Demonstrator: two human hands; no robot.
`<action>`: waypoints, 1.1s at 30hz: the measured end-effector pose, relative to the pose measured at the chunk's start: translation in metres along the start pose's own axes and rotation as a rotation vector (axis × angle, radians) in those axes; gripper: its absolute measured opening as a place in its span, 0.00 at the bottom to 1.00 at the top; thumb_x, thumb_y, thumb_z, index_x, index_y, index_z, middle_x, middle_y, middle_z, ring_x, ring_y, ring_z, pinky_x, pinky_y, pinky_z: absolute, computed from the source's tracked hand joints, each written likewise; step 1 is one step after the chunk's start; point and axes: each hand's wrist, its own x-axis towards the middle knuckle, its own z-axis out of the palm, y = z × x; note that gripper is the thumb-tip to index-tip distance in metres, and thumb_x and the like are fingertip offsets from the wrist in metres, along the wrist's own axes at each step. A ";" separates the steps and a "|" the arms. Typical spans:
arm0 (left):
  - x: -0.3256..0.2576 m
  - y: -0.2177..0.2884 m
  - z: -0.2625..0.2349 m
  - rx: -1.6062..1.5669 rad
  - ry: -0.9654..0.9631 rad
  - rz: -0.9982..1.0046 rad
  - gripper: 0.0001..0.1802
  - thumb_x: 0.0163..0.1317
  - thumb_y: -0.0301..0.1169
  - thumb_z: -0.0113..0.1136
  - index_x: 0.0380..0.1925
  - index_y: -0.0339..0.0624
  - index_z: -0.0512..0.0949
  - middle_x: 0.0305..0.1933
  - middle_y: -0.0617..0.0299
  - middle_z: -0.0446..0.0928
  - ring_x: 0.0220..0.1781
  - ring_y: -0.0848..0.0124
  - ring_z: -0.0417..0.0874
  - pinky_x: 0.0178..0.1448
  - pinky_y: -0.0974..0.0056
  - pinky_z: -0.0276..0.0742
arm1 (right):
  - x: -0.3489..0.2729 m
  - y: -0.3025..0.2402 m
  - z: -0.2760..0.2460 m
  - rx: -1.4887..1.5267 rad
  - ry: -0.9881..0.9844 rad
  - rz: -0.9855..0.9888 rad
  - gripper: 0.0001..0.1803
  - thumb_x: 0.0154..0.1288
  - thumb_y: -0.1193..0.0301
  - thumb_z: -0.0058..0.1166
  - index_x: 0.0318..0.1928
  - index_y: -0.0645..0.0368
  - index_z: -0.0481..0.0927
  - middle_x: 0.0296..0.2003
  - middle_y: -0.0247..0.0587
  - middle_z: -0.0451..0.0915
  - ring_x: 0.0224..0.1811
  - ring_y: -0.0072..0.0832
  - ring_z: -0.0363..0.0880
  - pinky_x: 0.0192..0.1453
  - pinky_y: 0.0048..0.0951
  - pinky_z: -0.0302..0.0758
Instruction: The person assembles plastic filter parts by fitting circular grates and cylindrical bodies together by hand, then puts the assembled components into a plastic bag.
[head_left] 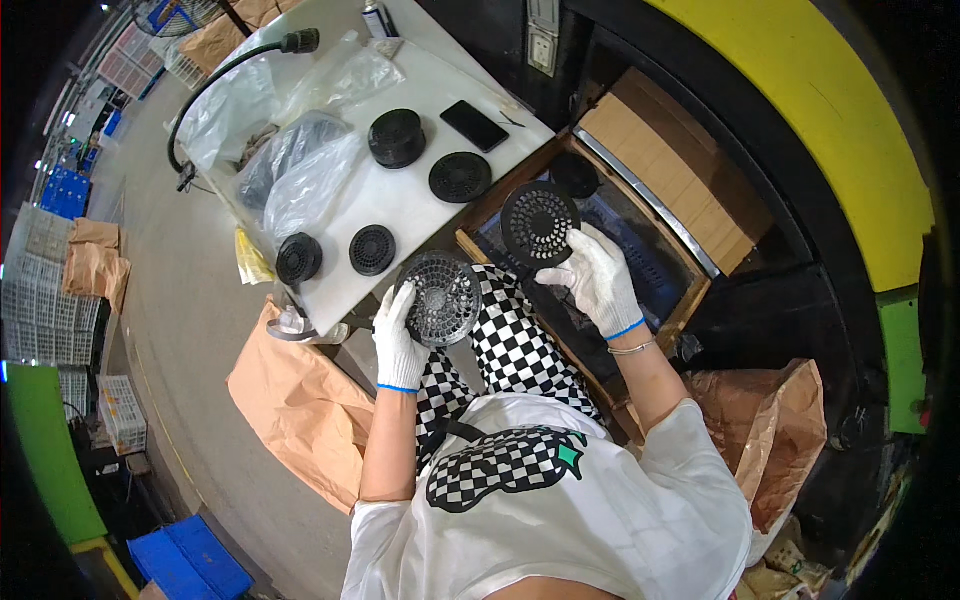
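In my left hand (398, 345), in a white glove with a blue cuff, is a round black perforated disc (445, 300), gripped at its left edge above my lap. My right hand (598, 278), gloved the same way, pinches a second black perforated disc (540, 222) by its lower right rim, over a wooden-framed tray (690, 310). On the white table ahead lie a flat black disc (460, 177), a thick stack of black discs (397, 138), a small black disc (373, 250) and a small stack of black discs (299, 258). Another dark disc (574, 175) rests inside the tray.
A black phone (474, 125), clear plastic bags (315, 170) and a bent lamp arm (215, 85) are on the white table (340, 275). Brown paper bags stand at left (300, 395) and right (755, 430). A cardboard box (665, 160) sits behind the tray, beside black machinery.
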 end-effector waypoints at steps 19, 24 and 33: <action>-0.005 0.005 -0.012 0.006 -0.045 0.020 0.26 0.65 0.30 0.59 0.60 0.32 0.66 0.54 0.56 0.77 0.52 0.67 0.80 0.55 0.61 0.78 | -0.022 0.026 0.047 -0.627 -0.118 0.011 0.14 0.73 0.69 0.47 0.46 0.70 0.78 0.35 0.41 0.82 0.23 0.22 0.81 0.25 0.19 0.76; -0.021 0.014 0.014 0.118 -0.166 0.103 0.23 0.65 0.28 0.58 0.57 0.29 0.68 0.52 0.56 0.78 0.50 0.70 0.80 0.55 0.66 0.77 | -0.007 0.035 0.034 -1.206 -0.250 -0.128 0.17 0.72 0.66 0.49 0.49 0.70 0.78 0.35 0.39 0.83 0.25 0.24 0.82 0.27 0.23 0.78; -0.012 0.006 0.001 -0.086 -0.126 0.029 0.20 0.62 0.24 0.60 0.54 0.33 0.72 0.50 0.56 0.79 0.48 0.68 0.82 0.53 0.64 0.81 | 0.003 0.032 0.040 -0.402 -0.205 0.150 0.37 0.75 0.47 0.33 0.57 0.75 0.71 0.44 0.55 0.81 0.37 0.35 0.84 0.35 0.30 0.84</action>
